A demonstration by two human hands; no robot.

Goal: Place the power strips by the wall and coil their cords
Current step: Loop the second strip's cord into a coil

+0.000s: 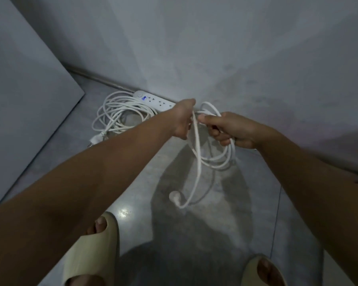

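Cord (197, 145) coil gripped in right hand (234, 131) fingers (215, 131); left hand (183, 118) held a strand, its fingers hidden, covering strip (151, 100) end.

I see a plain grey wall (246, 48) meeting a polished grey floor (221, 213). A flat grey panel (19, 96) fills my left side. A bright glare (123, 211) shines on the floor.
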